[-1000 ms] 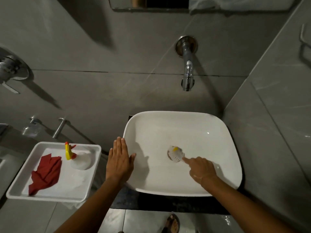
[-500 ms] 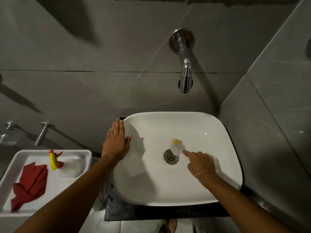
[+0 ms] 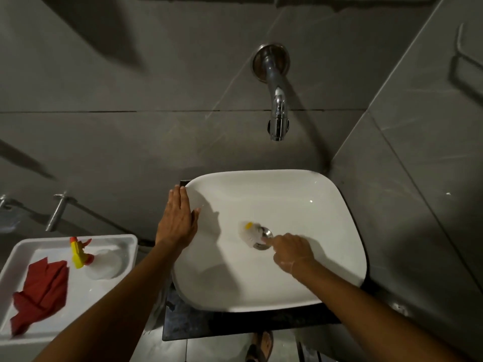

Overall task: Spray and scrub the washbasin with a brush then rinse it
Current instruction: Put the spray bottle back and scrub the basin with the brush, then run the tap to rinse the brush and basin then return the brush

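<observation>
Nearest us, at the bottom edge, a sandalled foot (image 3: 260,346) shows only partly. Beyond it, our right hand (image 3: 291,253) grips the brush (image 3: 249,232) over the drain (image 3: 264,239) of the washbasin (image 3: 326,205); the bristles blur and the handle is hidden. Our left hand (image 3: 176,220) lies flat on the rim, fingers (image 3: 180,198) pressed together.

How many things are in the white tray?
2: a red cloth on the left of the tray, and a spray bottle lying on the right. Something could hide under the cloth.
</observation>
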